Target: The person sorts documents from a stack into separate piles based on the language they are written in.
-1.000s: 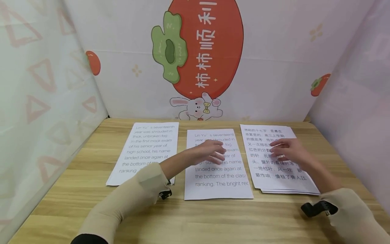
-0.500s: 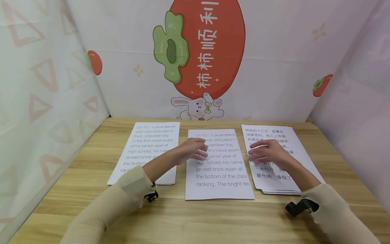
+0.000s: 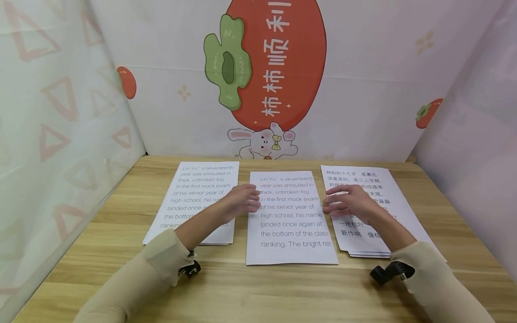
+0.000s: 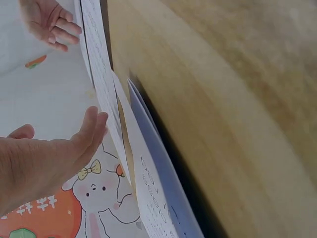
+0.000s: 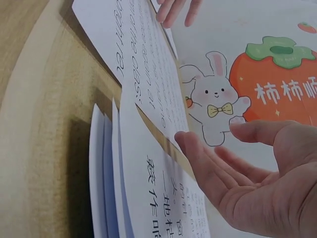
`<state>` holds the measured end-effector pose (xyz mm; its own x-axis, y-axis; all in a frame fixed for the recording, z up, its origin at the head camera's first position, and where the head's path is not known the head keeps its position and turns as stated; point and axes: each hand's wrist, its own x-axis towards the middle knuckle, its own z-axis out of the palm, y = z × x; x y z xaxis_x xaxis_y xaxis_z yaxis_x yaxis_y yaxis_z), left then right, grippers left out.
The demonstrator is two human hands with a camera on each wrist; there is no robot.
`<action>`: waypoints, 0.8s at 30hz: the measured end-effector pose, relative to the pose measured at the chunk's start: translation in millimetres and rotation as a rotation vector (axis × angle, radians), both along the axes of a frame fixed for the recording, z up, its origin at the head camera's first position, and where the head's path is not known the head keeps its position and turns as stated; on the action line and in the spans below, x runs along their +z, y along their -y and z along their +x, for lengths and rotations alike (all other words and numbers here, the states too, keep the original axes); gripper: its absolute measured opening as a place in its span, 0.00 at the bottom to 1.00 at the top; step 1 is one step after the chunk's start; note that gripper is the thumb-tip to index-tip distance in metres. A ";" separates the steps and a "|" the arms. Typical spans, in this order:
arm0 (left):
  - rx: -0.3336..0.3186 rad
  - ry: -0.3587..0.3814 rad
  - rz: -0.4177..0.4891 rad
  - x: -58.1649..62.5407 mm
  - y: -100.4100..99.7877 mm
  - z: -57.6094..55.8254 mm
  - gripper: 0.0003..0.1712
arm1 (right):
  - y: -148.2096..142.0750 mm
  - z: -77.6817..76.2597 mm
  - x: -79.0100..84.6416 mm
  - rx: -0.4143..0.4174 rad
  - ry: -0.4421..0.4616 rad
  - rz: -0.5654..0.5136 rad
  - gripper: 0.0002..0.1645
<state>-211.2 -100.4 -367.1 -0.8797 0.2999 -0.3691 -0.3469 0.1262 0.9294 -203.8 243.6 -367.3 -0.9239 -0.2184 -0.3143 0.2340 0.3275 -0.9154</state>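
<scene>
Three sets of printed paper lie on a wooden table. The middle sheet (image 3: pixel 288 224) carries English text and lies between my hands. My left hand (image 3: pixel 240 199), fingers loosely extended and holding nothing, hovers at the middle sheet's left edge, overlapping the left English stack (image 3: pixel 194 197) in the head view. On the other side, my right hand (image 3: pixel 350 202) hovers over the left part of the Chinese-text stack (image 3: pixel 363 244), its fingertips near the middle sheet's right edge. In the right wrist view the right palm (image 5: pixel 277 198) faces inward with relaxed, empty fingers. Several layered sheets show at the Chinese stack's edge.
A printed backdrop (image 3: pixel 363 89) with a large persimmon and a rabbit stands behind the table (image 3: pixel 282 296). Curtain-like sheets (image 3: pixel 60 148) hang at both sides. A small black camera is strapped to each wrist, such as the right one (image 3: pixel 392 272).
The left hand has moved left, from over the middle sheet to its left edge. My right hand has shifted left across the Chinese stack toward the middle sheet. The papers stay in place.
</scene>
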 end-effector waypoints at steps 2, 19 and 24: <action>0.016 -0.001 0.015 -0.3 4.6 0.8 0.33 | 0.9 -0.9 0.1 -0.012 0.007 0.007 0.29; 0.144 0.082 0.032 2.7 24.3 8.9 0.30 | 0.7 3.6 1.4 -0.018 0.030 -0.011 0.29; 0.148 0.095 0.065 2.7 27.5 8.7 0.31 | 0.3 4.1 2.3 -0.028 0.052 -0.045 0.31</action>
<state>-202.5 -127.9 -364.4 -0.8780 0.1954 -0.4369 -0.4442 0.0075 0.8959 -199.7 243.3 -365.0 -0.9126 -0.2079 -0.3521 0.2898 0.2788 -0.9156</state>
